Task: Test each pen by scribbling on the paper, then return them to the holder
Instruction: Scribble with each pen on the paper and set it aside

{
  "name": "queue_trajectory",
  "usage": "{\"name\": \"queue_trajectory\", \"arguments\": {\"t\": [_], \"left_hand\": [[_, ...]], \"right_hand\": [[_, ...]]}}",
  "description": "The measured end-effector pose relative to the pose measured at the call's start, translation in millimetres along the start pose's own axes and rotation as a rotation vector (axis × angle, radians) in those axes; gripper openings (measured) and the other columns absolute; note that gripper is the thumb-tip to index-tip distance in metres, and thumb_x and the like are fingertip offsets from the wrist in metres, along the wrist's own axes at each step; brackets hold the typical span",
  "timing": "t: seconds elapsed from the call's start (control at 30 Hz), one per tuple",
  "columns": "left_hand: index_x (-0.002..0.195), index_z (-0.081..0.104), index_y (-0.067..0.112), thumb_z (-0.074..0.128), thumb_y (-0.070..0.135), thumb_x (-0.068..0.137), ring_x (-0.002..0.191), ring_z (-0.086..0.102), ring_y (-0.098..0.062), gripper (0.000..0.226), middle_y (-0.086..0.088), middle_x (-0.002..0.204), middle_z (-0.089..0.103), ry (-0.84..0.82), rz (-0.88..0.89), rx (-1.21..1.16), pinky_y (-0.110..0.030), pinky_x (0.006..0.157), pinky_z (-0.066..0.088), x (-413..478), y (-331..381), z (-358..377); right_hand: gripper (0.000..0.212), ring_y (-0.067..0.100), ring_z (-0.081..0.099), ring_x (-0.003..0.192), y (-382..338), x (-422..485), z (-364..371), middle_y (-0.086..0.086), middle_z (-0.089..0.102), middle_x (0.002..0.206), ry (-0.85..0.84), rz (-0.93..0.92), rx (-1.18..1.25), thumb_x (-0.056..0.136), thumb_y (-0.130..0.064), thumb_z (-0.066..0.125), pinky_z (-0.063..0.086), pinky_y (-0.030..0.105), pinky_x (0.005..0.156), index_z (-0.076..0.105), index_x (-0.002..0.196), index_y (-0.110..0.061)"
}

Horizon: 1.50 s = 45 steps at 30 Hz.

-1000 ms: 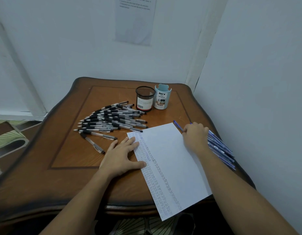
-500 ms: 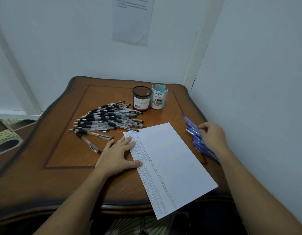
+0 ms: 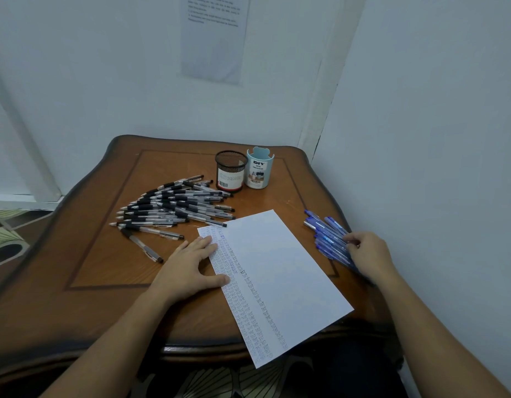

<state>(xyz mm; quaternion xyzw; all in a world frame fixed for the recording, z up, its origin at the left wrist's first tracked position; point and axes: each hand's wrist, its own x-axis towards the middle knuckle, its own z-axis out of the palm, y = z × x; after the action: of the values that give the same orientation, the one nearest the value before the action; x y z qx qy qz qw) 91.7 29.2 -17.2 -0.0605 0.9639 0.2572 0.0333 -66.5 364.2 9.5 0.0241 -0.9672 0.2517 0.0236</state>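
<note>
The right hand (image 3: 369,254) has swung from the paper (image 3: 277,277) to the blue pens (image 3: 326,234) at 3 o'clock. Its fingers curl among them, but I cannot tell if one is pinched. The left hand (image 3: 191,268) lies spread, pinning the paper. A careless rake could roll pens off the table (image 3: 105,282). The holders (image 3: 230,170) stand at 12 o'clock.

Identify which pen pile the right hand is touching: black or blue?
The blue pens at the right edge of the table; the right hand touches them. The black pens lie left of the paper, near the mesh holder, untouched.
</note>
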Motion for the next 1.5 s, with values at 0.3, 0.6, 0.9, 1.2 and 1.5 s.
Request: {"name": "queue_trajectory", "arguments": {"t": [0.3, 0.6, 0.9, 1.2, 1.5], "left_hand": [[0.155, 0.022, 0.024, 0.045, 0.085, 0.072, 0.150, 0.005, -0.010, 0.106, 0.005, 0.164, 0.009, -0.018, -0.014, 0.031, -0.025, 0.117, 0.000, -25.5, 3.6, -2.9], [0.156, 0.021, 0.024, 0.039, 0.087, 0.069, 0.150, 0.003, -0.010, 0.109, 0.005, 0.164, 0.008, -0.003, -0.002, 0.041, -0.024, 0.116, -0.003, -39.7, -9.3, -0.6], [0.156, 0.020, 0.021, 0.031, 0.075, 0.078, 0.150, 0.003, -0.011, 0.096, 0.002, 0.164, 0.009, 0.100, 0.013, 0.142, -0.024, 0.117, -0.005, -38.5, -10.9, 5.7], [0.156, 0.022, 0.023, 0.024, 0.076, 0.081, 0.150, 0.008, -0.011, 0.092, 0.002, 0.164, 0.012, 0.124, 0.010, 0.169, -0.026, 0.118, 0.000, -32.0, -15.6, 10.5], [0.157, 0.009, 0.026, 0.003, 0.092, 0.063, 0.151, 0.000, -0.015, 0.116, 0.002, 0.165, 0.001, 0.117, -0.064, 0.287, -0.036, 0.121, 0.002, -27.7, -5.9, 18.5]], "right_hand": [[0.018, 0.024, 0.060, 0.107, -47.4, -19.4, 17.3, 0.009, 0.066, 0.118, 0.053, -0.195, 0.014, 0.097, -0.012, 0.062, 0.052, 0.042, 0.094, 0.074, 0.110, -0.013], [0.026, 0.013, 0.056, 0.104, -172.6, -23.9, 90.7, 0.000, 0.059, 0.119, -0.310, -0.511, 0.109, 0.098, -0.014, 0.058, 0.043, 0.026, 0.091, 0.069, 0.121, -0.018], [0.004, 0.018, 0.058, 0.097, -201.5, -16.4, 118.5, 0.000, 0.060, 0.104, -0.284, -0.413, 0.183, 0.093, -0.023, 0.066, 0.044, 0.030, 0.080, 0.064, 0.095, -0.020], [0.009, 0.028, 0.073, 0.090, -163.7, -36.6, 43.6, 0.012, 0.075, 0.097, -0.353, 0.066, 1.435, 0.107, -0.024, 0.042, 0.060, 0.043, 0.081, 0.046, 0.101, -0.019], [0.013, 0.008, 0.025, 0.044, -141.7, -62.0, 62.3, 0.000, 0.043, 0.062, -0.459, 0.120, 1.320, 0.105, -0.038, 0.042, 0.022, 0.017, 0.038, 0.051, 0.107, -0.030]]}}
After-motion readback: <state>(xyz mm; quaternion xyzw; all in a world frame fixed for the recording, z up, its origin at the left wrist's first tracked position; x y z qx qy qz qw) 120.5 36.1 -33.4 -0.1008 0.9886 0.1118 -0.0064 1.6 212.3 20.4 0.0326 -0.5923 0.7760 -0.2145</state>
